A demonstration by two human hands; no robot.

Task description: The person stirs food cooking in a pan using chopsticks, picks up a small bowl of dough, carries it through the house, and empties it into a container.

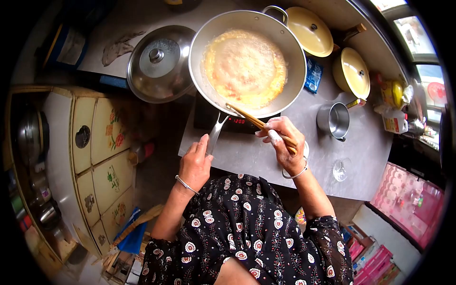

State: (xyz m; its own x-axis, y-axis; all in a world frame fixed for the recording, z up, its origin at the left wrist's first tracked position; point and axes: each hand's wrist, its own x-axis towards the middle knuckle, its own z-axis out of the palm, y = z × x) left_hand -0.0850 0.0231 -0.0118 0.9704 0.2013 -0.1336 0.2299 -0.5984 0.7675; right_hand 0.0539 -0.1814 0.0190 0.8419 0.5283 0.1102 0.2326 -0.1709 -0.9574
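A large pale wok (pixel 294 71) with a metal handle sits on an induction cooker (pixel 204 114) with red digits lit. Inside it, a foaming yellowish liquid (pixel 247 66) bubbles in a round patch. My left hand (pixel 195 161) is closed at the end of the wok's handle (pixel 217 133), and a bracelet circles its wrist. My right hand (pixel 287 140), with white powder on its fingers, grips a pair of wooden chopsticks (pixel 254 121). Their tips reach the wok's near rim, beside the handle.
A metal lid with a knob (pixel 161 64) lies left of the wok. Two yellow lidded pots (pixel 308 31) (pixel 352 73), a blue packet (pixel 313 76), a small metal saucepan (pixel 332 121) and a clear glass (pixel 341 169) stand to the right. A decorated cabinet (pixel 107 175) is at lower left.
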